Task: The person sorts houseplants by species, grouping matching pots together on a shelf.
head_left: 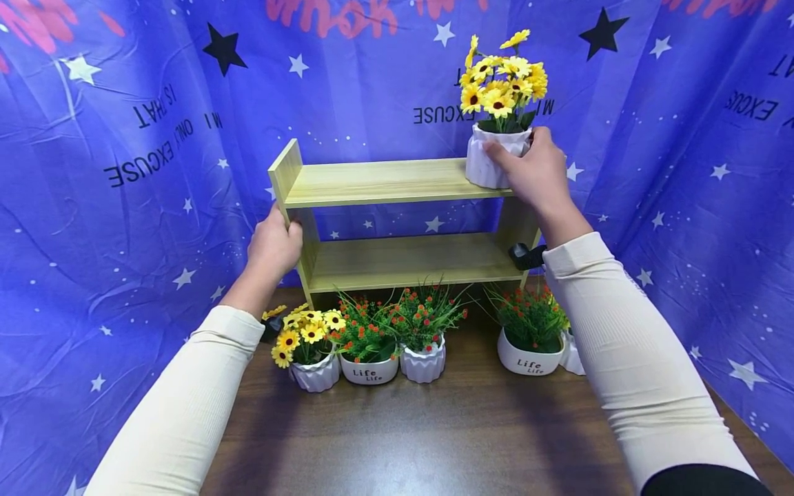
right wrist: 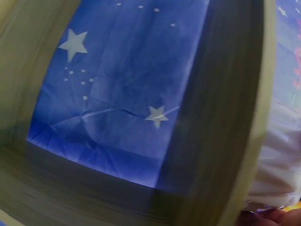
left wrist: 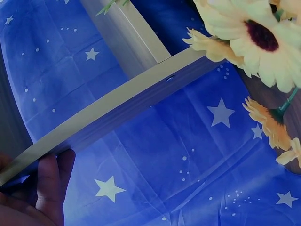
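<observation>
A two-tier pale wooden shelf (head_left: 397, 262) stands behind a row of potted plants. My left hand (head_left: 273, 241) grips its left side panel (left wrist: 103, 106), fingers around the panel's edge in the left wrist view. At the right end of the upper board, my right hand (head_left: 540, 172) holds a white ribbed flowerpot (head_left: 486, 160) with yellow artificial flowers (head_left: 501, 86). Thumb in front, fingers behind, it clasps the pot, whose base overlaps the board. In the right wrist view the flowerpot (right wrist: 280, 160) shows at the right edge; most of that hand is hidden.
In front stand a yellow-flowered pot (head_left: 315, 375), a white "Life" planter (head_left: 369, 372), a ribbed red-flowered pot (head_left: 424, 362) and another "Life" planter (head_left: 530, 358). One more pot (head_left: 573, 357) is partly behind my right sleeve. Blue starry cloth (head_left: 155, 227) surrounds the brown table (head_left: 397, 441).
</observation>
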Motion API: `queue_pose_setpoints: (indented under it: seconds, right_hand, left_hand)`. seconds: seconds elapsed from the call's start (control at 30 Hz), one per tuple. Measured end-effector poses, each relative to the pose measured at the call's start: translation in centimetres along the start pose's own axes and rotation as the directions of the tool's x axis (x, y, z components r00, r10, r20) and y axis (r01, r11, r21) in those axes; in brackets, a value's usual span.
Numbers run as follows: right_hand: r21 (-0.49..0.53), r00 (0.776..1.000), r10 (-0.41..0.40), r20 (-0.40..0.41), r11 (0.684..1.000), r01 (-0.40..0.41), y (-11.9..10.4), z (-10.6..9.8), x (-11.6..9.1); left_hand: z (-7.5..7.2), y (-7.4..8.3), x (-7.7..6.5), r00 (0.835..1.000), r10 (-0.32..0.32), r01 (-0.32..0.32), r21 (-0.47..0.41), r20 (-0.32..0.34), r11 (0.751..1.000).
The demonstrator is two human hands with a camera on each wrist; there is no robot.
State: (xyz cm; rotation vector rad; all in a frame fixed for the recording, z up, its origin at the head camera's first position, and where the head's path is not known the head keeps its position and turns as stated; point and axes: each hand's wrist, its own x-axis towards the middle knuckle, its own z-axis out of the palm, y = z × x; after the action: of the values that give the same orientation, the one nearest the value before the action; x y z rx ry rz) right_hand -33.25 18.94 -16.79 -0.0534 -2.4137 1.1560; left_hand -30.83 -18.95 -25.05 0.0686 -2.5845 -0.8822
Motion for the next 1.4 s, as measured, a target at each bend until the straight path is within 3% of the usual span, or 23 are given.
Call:
queue_pose_setpoints:
  seconds: [0.1, 0.2, 0.37, 0.57, 0.93, 1.2, 1.4]
  right_hand:
    - [0.039, 1.0, -0.007, -0.002, 0.999, 0.007, 0.4, 0.0, -0.1]
    - [0.121, 0.998, -0.037, -0.058, 0.992, 0.044, 1.0, -0.2, -1.3]
    - [0.248, 0.973, -0.12, -0.195, 0.954, 0.167, 3.0, -0.8, -5.5]
    - [0.265, 0.957, -0.145, -0.253, 0.94, 0.212, 7.3, -0.6, -11.1]
    - [0.176, 0.961, -0.026, -0.274, 0.981, 0.077, 15.2, 0.1, -19.0]
    - [0.062, 0.956, 0.059, -0.288, 0.997, -0.043, 20.4, -1.0, -21.2]
    - [0.007, 0.951, 0.15, -0.271, 0.988, -0.154, 22.9, -1.8, -21.4]
  left_hand:
    - [0.0, 0.1, 0.0, 1.0, 0.001, -0.001, -0.001, 0.0, 1.0]
    - [0.0, 0.1, 0.0, 1.0, -0.001, 0.001, -0.004, 0.003, 1.0]
    - [0.0, 0.1, -0.1, 1.0, -0.003, 0.003, -0.014, -0.002, 1.0]
    - [-0.1, 0.0, -0.2, 1.0, 0.003, -0.003, -0.012, -0.009, 1.0]
    - [0.1, 0.1, -0.3, 1.0, 0.009, -0.01, -0.021, -0.022, 1.0]
    - [0.0, 0.2, -0.3, 1.0, 0.017, -0.017, -0.007, 0.004, 1.0]
    - [0.1, 0.1, -0.2, 1.0, -0.001, 0.002, -0.016, 0.013, 1.0]
